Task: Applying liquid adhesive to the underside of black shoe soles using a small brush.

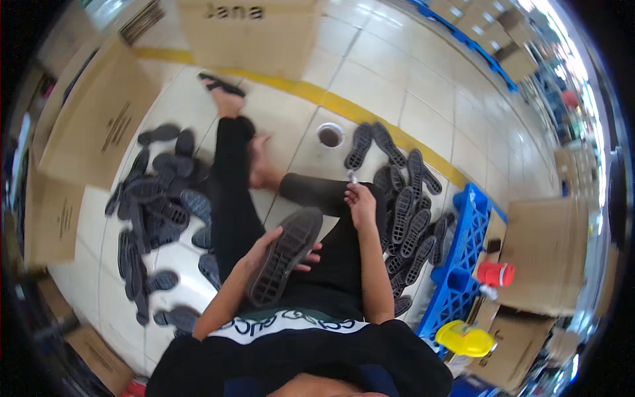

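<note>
A dark grey shoe sole (284, 255) lies tilted across my left hand (260, 249), its gridded side facing up. The thumb presses its near edge, and the fingertips show past the far edge. Over my bent knee, my right hand (361, 206) is closed in a pinch. A small whitish thing (352, 176) sticks up from its fingertips, too blurred to name. Beyond that hand stands a white cup (330, 135) with something brownish inside. More dark soles (410, 225) lie in a spread to the right of my leg, close to my right hand.
Another heap of soles (162, 192) covers the tiles at left. Cardboard boxes (99, 126) stand on the left, with another box (251, 40) ahead. Along the right run a blue plastic pallet (456, 255), a red container (495, 273), a yellow one (465, 339) and a large carton (542, 255).
</note>
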Demonstrator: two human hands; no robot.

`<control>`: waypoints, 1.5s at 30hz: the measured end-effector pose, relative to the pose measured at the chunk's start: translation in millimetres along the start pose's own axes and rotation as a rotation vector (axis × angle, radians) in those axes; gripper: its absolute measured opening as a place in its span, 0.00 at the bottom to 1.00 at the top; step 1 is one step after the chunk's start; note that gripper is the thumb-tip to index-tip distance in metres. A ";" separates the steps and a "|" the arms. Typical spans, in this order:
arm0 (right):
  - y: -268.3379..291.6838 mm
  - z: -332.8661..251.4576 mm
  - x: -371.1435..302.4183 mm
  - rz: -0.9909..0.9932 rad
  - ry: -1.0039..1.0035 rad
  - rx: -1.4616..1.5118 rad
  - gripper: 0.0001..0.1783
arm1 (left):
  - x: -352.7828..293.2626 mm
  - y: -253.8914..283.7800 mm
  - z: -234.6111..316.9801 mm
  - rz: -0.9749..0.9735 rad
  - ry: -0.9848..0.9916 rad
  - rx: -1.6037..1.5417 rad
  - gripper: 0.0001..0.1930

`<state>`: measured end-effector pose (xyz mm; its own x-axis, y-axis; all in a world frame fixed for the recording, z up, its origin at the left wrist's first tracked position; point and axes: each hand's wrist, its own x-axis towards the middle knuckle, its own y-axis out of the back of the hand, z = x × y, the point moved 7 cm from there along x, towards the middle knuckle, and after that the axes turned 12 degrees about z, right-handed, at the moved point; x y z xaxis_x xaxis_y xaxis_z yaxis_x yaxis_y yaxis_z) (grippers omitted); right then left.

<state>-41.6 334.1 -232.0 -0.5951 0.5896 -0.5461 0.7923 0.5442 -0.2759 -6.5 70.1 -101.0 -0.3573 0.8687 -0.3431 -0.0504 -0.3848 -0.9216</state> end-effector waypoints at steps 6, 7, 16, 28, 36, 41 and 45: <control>-10.6 -5.3 10.4 0.008 0.193 -0.426 0.10 | 93.4 65.4 49.7 0.565 0.096 0.381 0.25; -14.8 -9.9 18.7 0.032 0.277 -0.556 0.12 | 118.3 83.5 62.9 0.598 0.070 0.367 0.24; -96.8 -21.4 164.1 0.015 0.564 -1.016 0.13 | 183.0 208.3 132.8 0.715 -0.296 -0.098 0.28; -136.3 10.2 260.1 -0.062 0.768 -1.269 0.14 | 190.4 226.2 131.1 0.869 -0.332 -0.163 0.24; -110.7 -22.0 269.6 0.021 0.710 -1.230 0.14 | 196.6 218.4 130.4 0.863 -0.327 -0.061 0.25; -104.8 -50.3 243.8 0.175 0.863 -1.392 0.15 | 194.9 226.2 127.2 0.870 -0.300 -0.047 0.23; -117.9 -30.6 230.8 -0.004 0.671 -1.194 0.12 | 189.2 243.9 123.8 0.897 -0.289 -0.035 0.22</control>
<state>-276.5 424.3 -301.3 -0.8180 0.5743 0.0323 0.3975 0.5238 0.7534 -201.9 102.0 -368.2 -0.4667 0.1400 -0.8733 0.3818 -0.8588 -0.3417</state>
